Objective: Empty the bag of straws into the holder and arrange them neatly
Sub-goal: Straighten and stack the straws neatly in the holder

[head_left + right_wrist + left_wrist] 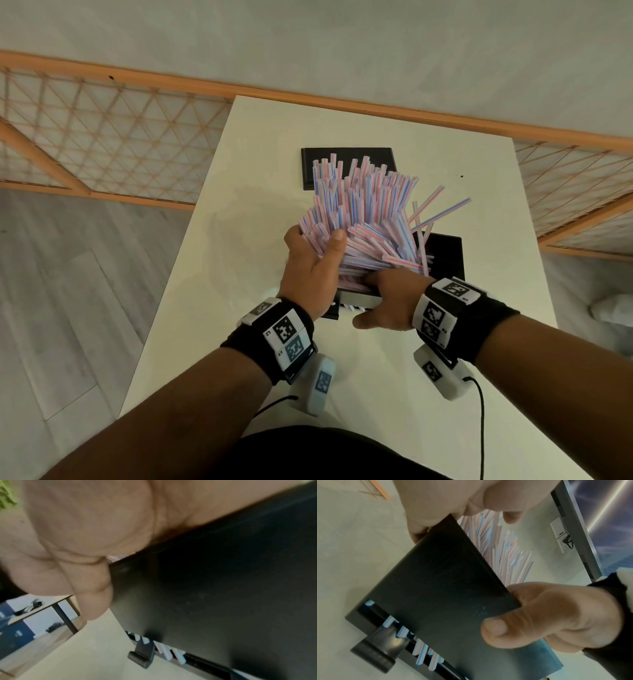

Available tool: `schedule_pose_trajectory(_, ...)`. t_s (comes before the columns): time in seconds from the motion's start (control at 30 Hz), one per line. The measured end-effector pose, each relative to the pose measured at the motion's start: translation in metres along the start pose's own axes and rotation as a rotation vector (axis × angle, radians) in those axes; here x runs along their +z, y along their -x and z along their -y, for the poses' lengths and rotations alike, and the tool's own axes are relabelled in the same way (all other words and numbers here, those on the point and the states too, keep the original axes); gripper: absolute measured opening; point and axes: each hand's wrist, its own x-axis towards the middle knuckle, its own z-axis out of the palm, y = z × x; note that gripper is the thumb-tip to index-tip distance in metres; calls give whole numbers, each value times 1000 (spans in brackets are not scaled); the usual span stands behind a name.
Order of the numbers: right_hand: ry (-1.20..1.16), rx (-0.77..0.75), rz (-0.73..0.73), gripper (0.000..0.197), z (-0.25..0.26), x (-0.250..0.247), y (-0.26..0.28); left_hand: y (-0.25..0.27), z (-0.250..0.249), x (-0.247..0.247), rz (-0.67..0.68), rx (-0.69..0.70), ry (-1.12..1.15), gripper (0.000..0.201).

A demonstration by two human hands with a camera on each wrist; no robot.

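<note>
Your left hand grips the straws, fingers curled over the fan so it can't spill; right hand clamps the black holder on the bench, steadying it w/ straws heaped inside, untidy.

Head view looks steeply down; both wrist views close, low, share black holder front
</note>
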Motion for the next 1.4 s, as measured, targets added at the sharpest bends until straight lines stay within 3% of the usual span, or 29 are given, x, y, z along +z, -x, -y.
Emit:
schedule_pose_trajectory(0.17, -85, -66, 28, 59, 3, -6, 3, 0, -2, 0, 12, -8, -12, 53)
schedule_pose_trajectory(0.37, -118, -112, 46, 75, 1, -9, 3, 1, -8, -1, 37, -36, -41, 52)
schedule_pose_trajectory(0.5, -135, -122, 53, 68, 1, -11, 4, 2, -15, -6, 3, -64, 14, 55)
schedule_pose_trajectory(0.63, -106, -169, 42, 78, -1, -12, 1, -2, -23, -13, -122, -93, 185, 91)
schedule_pose_trajectory(0.73, -53, -167, 39, 76, 1, -12, -2, -3, -29, -13, -111, -96, 240, 105)
schedule_pose_trajectory(1.03, 44, -164, -25, 101, 11, 0, -12, -4, -28, -13, -153, -62, 180, 88)
schedule_pose_trajectory(1.2, 40, -181, -62, 104, 13, -2, -12, -3, -29, -10, -155, 2, 81, 74)
schedule_pose_trajectory(1.3, -17, -143, -46, 77, 17, -6, -10, -3, -34, -10, -152, 5, 31, 72)
schedule_pose_trajectory(1.37, -55, -110, -97, 49, 17, -9, -10, -6, -33, -16, -190, 40, 16, 58)
schedule_pose_trajectory(1.4, -62, -94, -120, 47, 18, -11, -9, -9, -33, -19, -207, 59, 11, 52)
